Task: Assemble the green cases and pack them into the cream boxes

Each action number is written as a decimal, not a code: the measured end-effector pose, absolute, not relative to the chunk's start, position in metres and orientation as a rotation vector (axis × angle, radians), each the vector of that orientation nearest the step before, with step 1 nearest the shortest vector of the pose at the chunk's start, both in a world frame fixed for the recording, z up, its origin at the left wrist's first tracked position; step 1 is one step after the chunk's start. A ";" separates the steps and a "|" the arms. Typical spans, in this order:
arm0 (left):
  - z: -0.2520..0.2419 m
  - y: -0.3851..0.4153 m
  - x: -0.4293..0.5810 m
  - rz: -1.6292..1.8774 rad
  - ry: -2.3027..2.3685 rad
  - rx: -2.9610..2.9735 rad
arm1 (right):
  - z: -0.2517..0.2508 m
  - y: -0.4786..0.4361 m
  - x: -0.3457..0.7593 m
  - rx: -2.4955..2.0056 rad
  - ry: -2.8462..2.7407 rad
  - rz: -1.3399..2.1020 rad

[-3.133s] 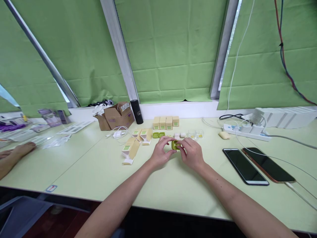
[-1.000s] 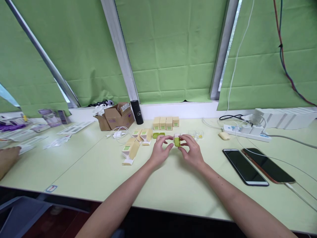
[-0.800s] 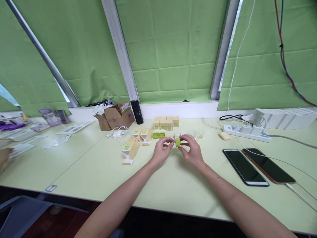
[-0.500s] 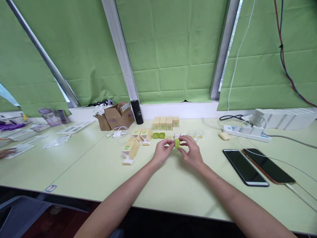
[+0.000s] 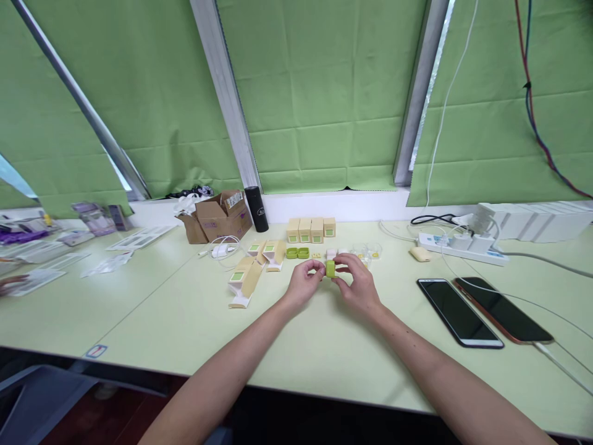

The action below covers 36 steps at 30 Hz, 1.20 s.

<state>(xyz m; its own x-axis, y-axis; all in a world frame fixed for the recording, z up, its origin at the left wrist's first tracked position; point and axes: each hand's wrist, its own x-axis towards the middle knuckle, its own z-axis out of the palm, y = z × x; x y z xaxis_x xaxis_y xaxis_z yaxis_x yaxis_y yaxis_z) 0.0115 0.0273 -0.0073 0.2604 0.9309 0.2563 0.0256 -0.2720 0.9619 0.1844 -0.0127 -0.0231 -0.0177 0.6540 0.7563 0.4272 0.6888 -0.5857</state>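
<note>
A green case point(image 5: 330, 268) is pinched by the right hand point(image 5: 360, 283); beside it, fingers of the left hand point(image 5: 303, 282) are pressed together. Through a loosened pinch, the case could be dropped.

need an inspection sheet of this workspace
Surface: pale green tabletop; spills: nothing seen
Job's things: small green plastic case in right hand; open green plastic case beyond left hand; four beige cardboard boxes farther back
Clutter: open brown cardboard carton; black cylindrical bottle; two rectangular black-screened phones
Hands: right hand grips small green plastic case by fingertips; left hand beside it, fingers pinched, contact unclear
Cables: white cable plugged into right phone; white plastic power strip
Surroundings: green fabric blinds; co-worker's hand at left edge
</note>
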 end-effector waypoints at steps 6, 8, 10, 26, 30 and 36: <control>-0.009 0.028 0.011 1.164 0.935 1.562 | -0.025 -0.012 0.185 -0.892 -1.638 0.253; -0.010 0.029 0.010 1.171 0.939 1.565 | -0.025 -0.012 0.184 -0.894 -1.638 0.259; -0.011 0.030 0.010 1.180 0.940 1.564 | -0.025 -0.012 0.184 -0.894 -1.637 0.265; -0.005 0.027 0.009 1.193 0.936 1.543 | -0.024 -0.011 0.185 -0.888 -1.619 0.275; -0.005 0.028 0.008 1.201 0.926 1.535 | -0.022 -0.012 0.185 -0.890 -1.617 0.277; -0.006 0.030 0.008 1.214 0.906 1.514 | -0.020 -0.013 0.184 -0.885 -1.605 0.280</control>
<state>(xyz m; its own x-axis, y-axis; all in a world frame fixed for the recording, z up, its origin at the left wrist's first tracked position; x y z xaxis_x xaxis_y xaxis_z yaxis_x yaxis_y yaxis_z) 0.0084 0.0298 -0.0056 0.2297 0.9375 0.2613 -0.0159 -0.2648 0.9642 0.1839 -0.0134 -0.0200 0.0121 0.6736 0.7390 0.3837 0.6794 -0.6255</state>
